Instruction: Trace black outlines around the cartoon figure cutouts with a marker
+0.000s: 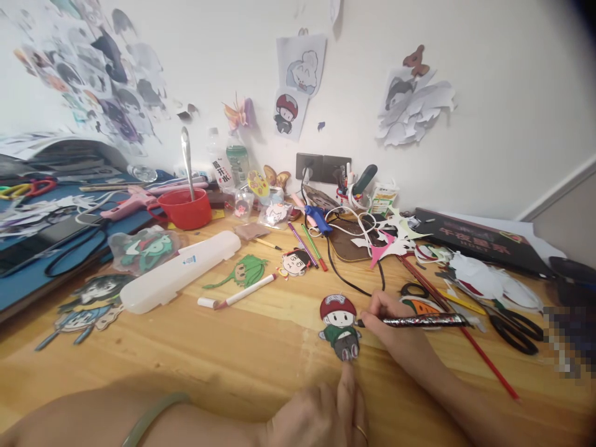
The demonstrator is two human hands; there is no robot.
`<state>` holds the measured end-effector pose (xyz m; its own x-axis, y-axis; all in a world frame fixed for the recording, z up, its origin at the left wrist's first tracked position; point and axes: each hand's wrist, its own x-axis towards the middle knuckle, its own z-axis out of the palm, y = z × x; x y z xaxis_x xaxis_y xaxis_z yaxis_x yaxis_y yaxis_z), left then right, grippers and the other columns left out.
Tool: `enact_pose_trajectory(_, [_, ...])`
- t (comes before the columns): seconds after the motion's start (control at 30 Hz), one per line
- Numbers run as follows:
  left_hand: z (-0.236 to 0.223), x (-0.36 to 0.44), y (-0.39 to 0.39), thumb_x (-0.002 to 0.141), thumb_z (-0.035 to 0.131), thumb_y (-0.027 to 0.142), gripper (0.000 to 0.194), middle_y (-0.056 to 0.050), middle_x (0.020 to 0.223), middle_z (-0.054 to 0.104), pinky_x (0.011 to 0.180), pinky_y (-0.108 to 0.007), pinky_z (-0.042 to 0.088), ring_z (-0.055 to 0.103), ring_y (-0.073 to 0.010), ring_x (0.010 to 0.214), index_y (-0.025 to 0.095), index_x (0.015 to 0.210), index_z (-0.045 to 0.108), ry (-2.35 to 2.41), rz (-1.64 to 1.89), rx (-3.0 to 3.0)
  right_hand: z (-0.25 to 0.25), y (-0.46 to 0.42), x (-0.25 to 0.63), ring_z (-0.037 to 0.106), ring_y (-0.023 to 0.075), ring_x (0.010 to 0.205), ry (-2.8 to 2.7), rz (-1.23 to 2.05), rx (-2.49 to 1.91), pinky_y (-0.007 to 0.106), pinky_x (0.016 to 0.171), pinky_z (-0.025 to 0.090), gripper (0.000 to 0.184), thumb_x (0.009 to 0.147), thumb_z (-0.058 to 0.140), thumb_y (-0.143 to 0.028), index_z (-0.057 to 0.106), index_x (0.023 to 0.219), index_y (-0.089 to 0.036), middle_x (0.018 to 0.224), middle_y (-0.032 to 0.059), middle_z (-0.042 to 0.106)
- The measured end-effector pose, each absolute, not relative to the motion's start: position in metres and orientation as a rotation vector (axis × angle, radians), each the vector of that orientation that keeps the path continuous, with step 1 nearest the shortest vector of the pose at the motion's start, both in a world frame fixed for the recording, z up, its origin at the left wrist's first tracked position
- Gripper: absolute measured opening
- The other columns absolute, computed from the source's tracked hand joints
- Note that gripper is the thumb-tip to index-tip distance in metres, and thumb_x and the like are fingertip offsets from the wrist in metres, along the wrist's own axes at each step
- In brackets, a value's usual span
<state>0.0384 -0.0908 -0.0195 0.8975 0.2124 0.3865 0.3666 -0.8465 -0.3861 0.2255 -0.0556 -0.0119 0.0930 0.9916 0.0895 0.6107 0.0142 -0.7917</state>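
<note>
In the head view a paper cutout of a cartoon figure (340, 332), with a red cap, green top and dark trousers, lies on the wooden desk. My right hand (386, 310) is closed around a black marker pen (423, 321), whose tip meets the cutout's right edge beside the head. At the bottom, my left hand (321, 410) has its fingers curled and pinches the cutout at its shoes. A ring and a pale green bangle (156, 413) are on the left side. Close above lie a white-barrelled marker (251, 290) and its cap (207, 303).
Black-handled scissors (510, 329) and a red pencil (491, 366) lie right of my right hand. Farther back are a white pencil case (181, 273), a red mug (184, 208), a blue glue gun (319, 218) with its cable, and other cutouts. Drawings hang on the wall.
</note>
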Motion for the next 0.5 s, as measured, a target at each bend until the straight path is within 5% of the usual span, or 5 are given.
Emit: enact_pose_trajectory(0.5, [-0.0161,0.0369,-0.0921,0.083,0.036,0.007,0.025,-0.013,0.096,0.066,0.03,-0.019,0.031,0.048,-0.0081,0.04,0.005,0.097,0.057,-0.394,-0.378,-2.582,-0.0153,-0.0548,0.2283,0.035,0.0101,0.05,-1.586,0.684,-1.669,0.023,0.048,0.027,0.023,0.073,0.048,-0.018,0.032,0.057,-0.022,0.052,-0.0072,0.034])
